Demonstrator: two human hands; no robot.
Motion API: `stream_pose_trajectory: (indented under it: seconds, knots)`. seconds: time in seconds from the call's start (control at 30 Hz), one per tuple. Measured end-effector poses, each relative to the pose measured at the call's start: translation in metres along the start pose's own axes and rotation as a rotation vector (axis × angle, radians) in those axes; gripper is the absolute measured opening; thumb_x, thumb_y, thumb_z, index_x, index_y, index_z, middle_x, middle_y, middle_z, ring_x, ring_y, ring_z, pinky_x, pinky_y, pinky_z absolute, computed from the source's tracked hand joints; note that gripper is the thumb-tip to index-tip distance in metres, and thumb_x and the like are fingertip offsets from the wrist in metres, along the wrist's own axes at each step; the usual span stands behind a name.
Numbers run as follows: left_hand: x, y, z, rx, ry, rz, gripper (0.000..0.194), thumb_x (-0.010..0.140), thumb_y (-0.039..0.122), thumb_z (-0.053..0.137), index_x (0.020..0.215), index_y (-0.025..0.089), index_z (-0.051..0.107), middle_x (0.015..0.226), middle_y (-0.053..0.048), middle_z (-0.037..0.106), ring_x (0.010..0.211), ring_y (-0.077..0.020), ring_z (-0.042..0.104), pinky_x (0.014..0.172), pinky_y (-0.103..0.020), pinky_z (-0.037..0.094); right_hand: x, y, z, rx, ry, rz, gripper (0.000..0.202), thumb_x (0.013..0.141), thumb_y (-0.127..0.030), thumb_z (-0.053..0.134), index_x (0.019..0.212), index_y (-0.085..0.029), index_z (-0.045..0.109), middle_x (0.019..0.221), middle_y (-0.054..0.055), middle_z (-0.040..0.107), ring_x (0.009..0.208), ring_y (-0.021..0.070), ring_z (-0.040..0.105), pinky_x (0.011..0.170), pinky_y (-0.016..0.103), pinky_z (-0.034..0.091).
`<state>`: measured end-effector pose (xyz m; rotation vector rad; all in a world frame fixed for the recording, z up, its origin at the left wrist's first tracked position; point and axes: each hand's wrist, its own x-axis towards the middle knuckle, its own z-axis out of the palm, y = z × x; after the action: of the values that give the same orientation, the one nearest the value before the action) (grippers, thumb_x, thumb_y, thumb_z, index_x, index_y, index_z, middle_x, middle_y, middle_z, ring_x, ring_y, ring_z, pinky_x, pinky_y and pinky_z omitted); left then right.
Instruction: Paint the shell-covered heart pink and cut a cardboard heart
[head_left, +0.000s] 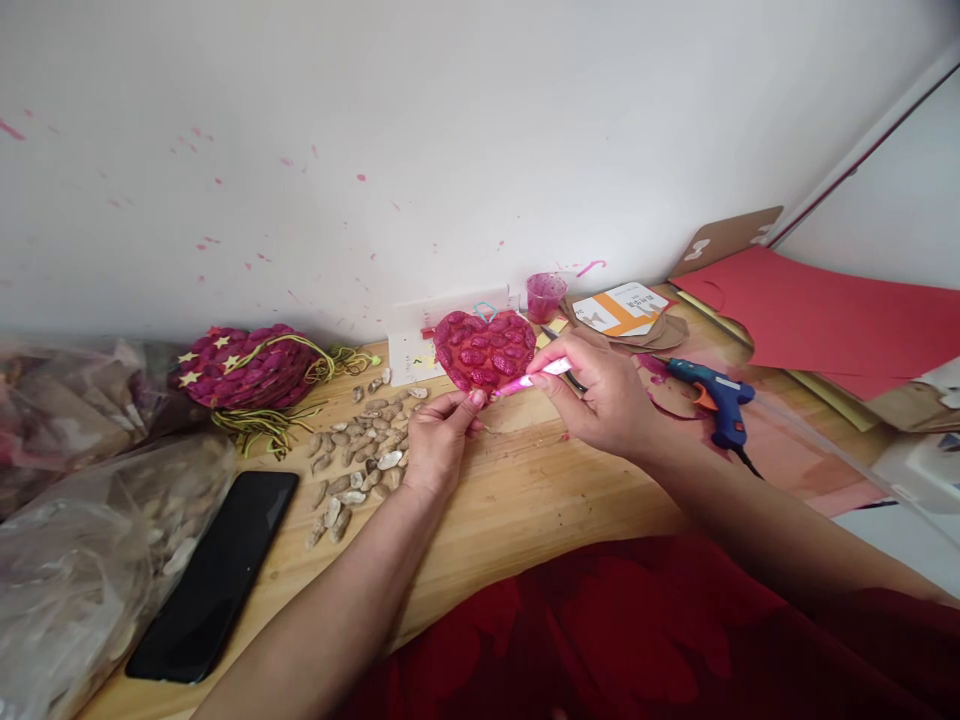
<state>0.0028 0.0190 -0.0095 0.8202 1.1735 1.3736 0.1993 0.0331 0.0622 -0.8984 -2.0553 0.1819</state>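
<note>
A heart-shaped piece (484, 350) covered in pink-painted peanut shells stands tilted up in front of me, with a small blue loop at its top. My left hand (439, 437) pinches it at the bottom tip between thumb and fingers. In my right hand (604, 395) is a paintbrush (553, 368) with a white handle, its pink-stained end pointing left at the heart's lower tip, close to my left thumb. Behind the heart stands a small clear cup (545, 296) stained with pink paint. Loose peanut shells (367, 440) lie on the table just left of my left hand.
Finished pink hearts with stars and cords (251, 370) are stacked at left. Nearby lie a black phone (214, 580) and plastic bags (82, 590) of shells. To the right are a blue glue gun (724, 400), cardboard pieces (667, 333) and red paper (832, 310). A paint-spattered wall (450, 150) rises behind.
</note>
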Motion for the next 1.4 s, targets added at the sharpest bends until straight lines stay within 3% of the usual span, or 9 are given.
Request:
stream_pose_trajectory:
  seconds: [0.63,1.4]
  knots:
    - [-0.0008,0.0032,0.0015,-0.032,0.012,-0.019,0.035,0.059,0.045,0.092,0.073,0.016,0.078,0.060,0.001,0.063,0.050,-0.0069,0.048,0.049,-0.021,0.036,0.0003,-0.0006,-0.0011,-0.031,-0.034,-0.046,0.003,0.094,-0.022,0.060,0.091,-0.022,0.062,0.082,0.002,0.070,0.080,0.0204,0.060,0.079,0.036,0.042]
    - [0.0007,0.0072,0.0037,-0.109,0.028,-0.072,0.038,0.054,0.043,0.093,0.067,0.014,0.073,0.064,0.000,0.065,0.047,-0.0060,0.046,0.046,-0.022,0.031,-0.0011,-0.0070,0.0017,-0.091,-0.142,-0.229,0.008,0.097,-0.023,0.056,0.092,-0.022,0.063,0.084,0.003,0.073,0.087,0.0221,0.062,0.081,0.039,0.041]
